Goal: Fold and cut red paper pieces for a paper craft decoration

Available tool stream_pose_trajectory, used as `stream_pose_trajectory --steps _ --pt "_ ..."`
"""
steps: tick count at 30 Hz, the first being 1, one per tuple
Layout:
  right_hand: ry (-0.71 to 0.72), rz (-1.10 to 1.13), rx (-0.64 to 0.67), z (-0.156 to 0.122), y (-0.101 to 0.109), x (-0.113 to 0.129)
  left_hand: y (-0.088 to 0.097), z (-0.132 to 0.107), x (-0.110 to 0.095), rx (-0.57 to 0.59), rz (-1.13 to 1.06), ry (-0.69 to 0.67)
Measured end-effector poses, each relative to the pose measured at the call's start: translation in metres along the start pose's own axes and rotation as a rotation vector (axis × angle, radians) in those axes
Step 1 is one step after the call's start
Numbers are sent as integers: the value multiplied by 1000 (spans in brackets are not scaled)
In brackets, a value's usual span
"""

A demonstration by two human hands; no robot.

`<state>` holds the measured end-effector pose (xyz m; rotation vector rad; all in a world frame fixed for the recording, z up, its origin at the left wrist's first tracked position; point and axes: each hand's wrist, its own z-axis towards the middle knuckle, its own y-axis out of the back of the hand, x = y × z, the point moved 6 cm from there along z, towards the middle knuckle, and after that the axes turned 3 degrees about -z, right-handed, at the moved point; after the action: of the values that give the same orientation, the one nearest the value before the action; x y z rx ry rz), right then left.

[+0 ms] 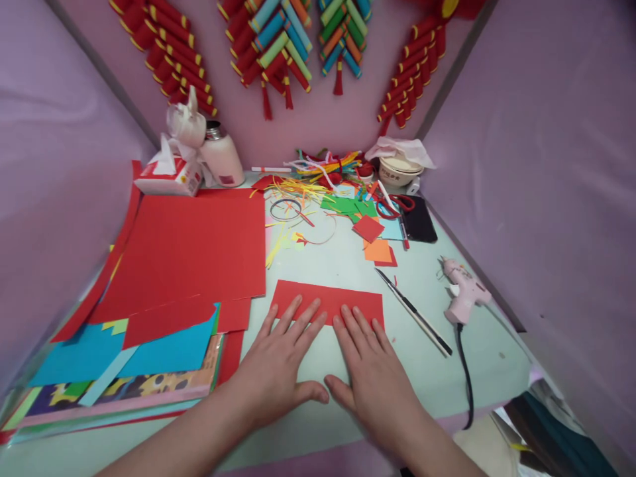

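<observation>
A red paper strip (330, 296) lies crosswise on the pale table in front of me. My left hand (285, 361) rests flat with its fingers spread over the strip's left part. On its right part lie the spread fingertips of my right hand (370, 361). Both thumbs point inward below the strip, with a small gap between them. Neither hand grips anything. To the right of my right hand, a slim craft knife or pen-like tool (413, 311) lies slantwise on the table.
Large red sheets (199, 245) and blue paper (169, 348) are stacked on the left. A pink glue gun (464, 288) with a black cord lies at right. Red-handled scissors (390, 209), a phone (421, 220), paper scraps (368, 229) and a white bottle (222, 159) sit farther back.
</observation>
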<state>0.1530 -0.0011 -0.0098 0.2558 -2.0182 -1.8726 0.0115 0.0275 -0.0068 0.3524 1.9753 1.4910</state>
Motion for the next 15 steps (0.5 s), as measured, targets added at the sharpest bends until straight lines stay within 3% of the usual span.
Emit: stream_pose_trajectory --steps 10,15 --pt "1 -6 -34 -9 4 -5 2 0 1 -28 63 -40" --pt "76 -19 -62 -18 8 -17 4 -10 -18 -39 117 20"
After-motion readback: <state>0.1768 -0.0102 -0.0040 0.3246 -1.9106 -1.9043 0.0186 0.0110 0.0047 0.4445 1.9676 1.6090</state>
